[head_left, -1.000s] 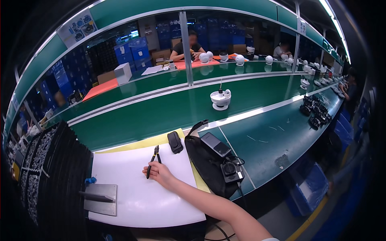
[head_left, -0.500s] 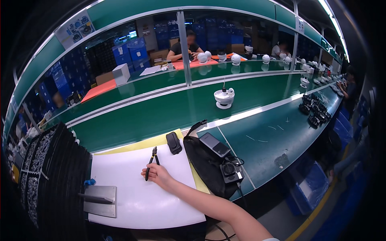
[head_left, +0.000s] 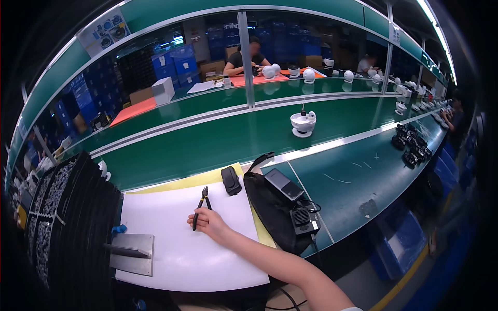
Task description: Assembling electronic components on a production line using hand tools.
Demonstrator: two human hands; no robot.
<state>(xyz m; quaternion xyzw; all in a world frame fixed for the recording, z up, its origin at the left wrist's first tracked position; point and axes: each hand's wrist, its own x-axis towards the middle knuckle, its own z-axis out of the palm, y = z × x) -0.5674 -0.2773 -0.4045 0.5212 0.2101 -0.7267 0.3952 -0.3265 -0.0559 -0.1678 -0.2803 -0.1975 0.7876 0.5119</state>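
Cutting pliers (head_left: 204, 199) with black and yellow handles lie in my right hand (head_left: 211, 226), whose fingers are curled round the grips. The jaws point away from me, above a white sheet (head_left: 187, 259) on the bench. A small black case-like object (head_left: 231, 180) rests beyond the pliers, at the sheet's far right corner. Left of the hand stands a metal plate with an upright fin (head_left: 139, 254), with a small blue piece (head_left: 119, 228) behind it. My left hand is out of view.
Stacked black trays (head_left: 78, 217) of small parts rise at the left. A black pouch (head_left: 262, 207), a power bank-like grey device (head_left: 283, 184) and a black box with a cable (head_left: 303, 220) lie at the right. On the green belt (head_left: 207, 150) stands a white round housing (head_left: 303, 125).
The whole view has shifted slightly right. The white housing on the belt has travelled a little further right, and another white part shows more behind the trays. My right hand still holds the pliers.
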